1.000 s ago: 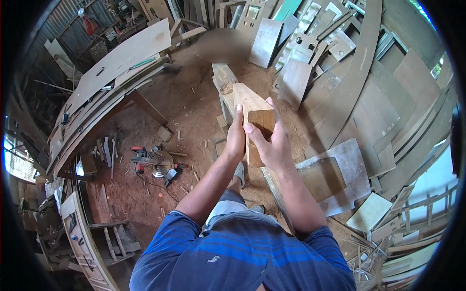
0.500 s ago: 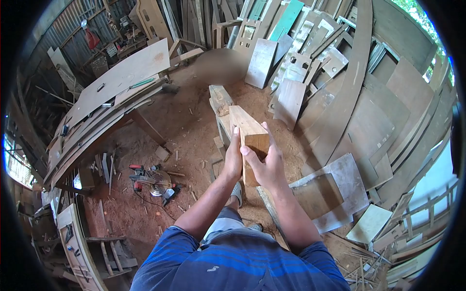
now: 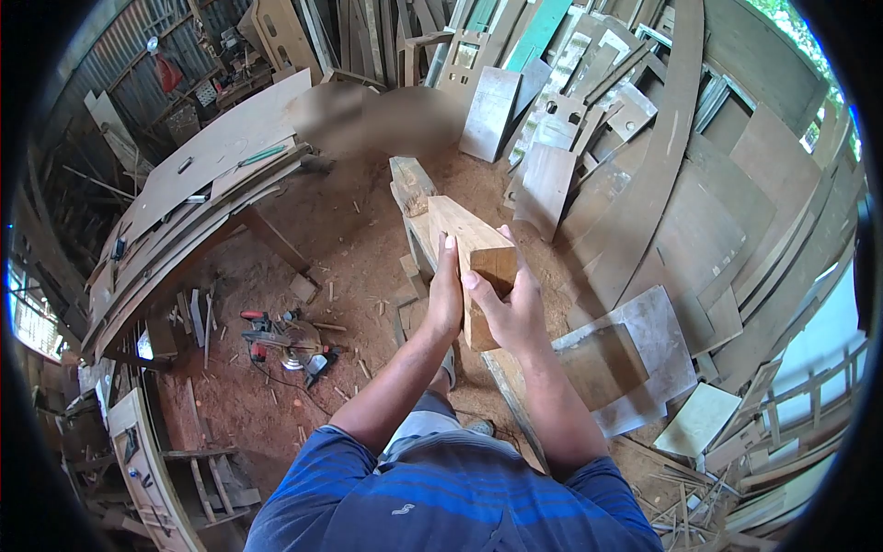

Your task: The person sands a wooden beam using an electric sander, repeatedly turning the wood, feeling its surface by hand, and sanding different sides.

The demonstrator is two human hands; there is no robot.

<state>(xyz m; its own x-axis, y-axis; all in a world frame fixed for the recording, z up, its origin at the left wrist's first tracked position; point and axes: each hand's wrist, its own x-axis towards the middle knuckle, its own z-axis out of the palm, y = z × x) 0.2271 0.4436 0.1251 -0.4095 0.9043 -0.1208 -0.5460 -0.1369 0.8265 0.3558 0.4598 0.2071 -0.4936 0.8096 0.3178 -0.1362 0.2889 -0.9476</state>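
Observation:
A thick, pale wooden block with a darker end face is held between my two hands, in front of my body and pointing away from me. My left hand presses along its left side, thumb up near the top edge. On the other side, my right hand grips the block, its thumb laid across the end face; its other fingers are largely hidden. Beneath and beyond the block runs a narrow wooden bench, with a rough timber piece at its far end.
A red-and-black power saw lies on the dirt floor at left, its cord trailing. Behind it stands a table stacked with sheets. Boards and panels lean along the right. A pale panel with a brown middle lies near my right forearm.
The block has turned slightly in my hands, and its end face sits a little further right. Both hands keep their hold. The whole view has shifted slightly.

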